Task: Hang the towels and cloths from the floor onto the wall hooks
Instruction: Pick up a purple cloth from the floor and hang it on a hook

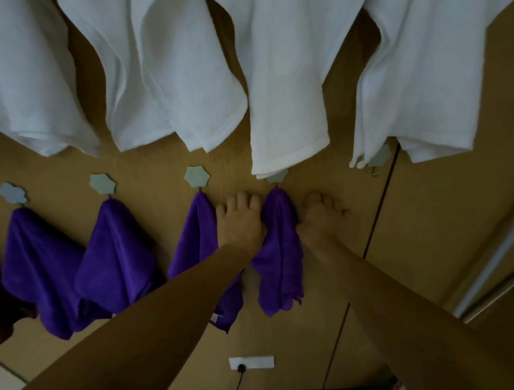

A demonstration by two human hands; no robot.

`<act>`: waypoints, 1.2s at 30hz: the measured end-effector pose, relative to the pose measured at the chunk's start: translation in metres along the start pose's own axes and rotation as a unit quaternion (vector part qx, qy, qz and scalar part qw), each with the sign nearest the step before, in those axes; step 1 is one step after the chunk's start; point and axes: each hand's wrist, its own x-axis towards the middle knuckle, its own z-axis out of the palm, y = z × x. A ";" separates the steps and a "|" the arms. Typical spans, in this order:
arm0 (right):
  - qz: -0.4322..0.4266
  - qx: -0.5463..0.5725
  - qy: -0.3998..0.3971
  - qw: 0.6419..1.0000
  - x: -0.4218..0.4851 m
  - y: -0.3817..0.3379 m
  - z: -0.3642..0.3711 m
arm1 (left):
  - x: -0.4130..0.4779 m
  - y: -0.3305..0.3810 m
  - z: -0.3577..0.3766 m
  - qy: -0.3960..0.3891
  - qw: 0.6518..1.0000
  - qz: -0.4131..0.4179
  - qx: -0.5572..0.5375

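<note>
Both hands are up at the wall (427,217), one on each side of the fourth purple cloth (279,253), which hangs from its hook (277,177) in the lower row. The left hand (240,222) lies flat with straight fingers, its thumb side against the cloth, while the right hand (321,215) touches the cloth's other edge, too blurred for me to tell whether it grips. Three more cloths (117,254) hang to the left and white towels (286,90) droop over the hook from above; low on the wall a socket (257,362) holds a black plug (241,368), and the third cloth's small tag (215,318) shows nothing readable.
</note>
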 end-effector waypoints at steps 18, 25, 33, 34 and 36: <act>-0.044 0.408 -0.107 0.905 -0.011 -0.002 0.016 | -0.012 0.004 0.015 -0.176 0.832 -0.136 -0.508; -0.006 0.319 -0.180 0.931 -0.030 -0.002 0.030 | -0.033 0.017 0.023 -0.230 0.877 -0.127 -0.402; 0.031 0.310 -0.152 0.938 -0.089 0.016 0.017 | -0.061 0.001 0.017 -0.217 0.885 -0.118 -0.395; 0.041 0.291 -0.147 0.944 -0.097 0.017 0.013 | -0.067 -0.001 0.015 -0.213 0.887 -0.100 -0.398; 0.069 0.237 -0.142 0.959 -0.115 0.017 0.005 | -0.079 -0.006 0.011 -0.212 0.888 -0.061 -0.403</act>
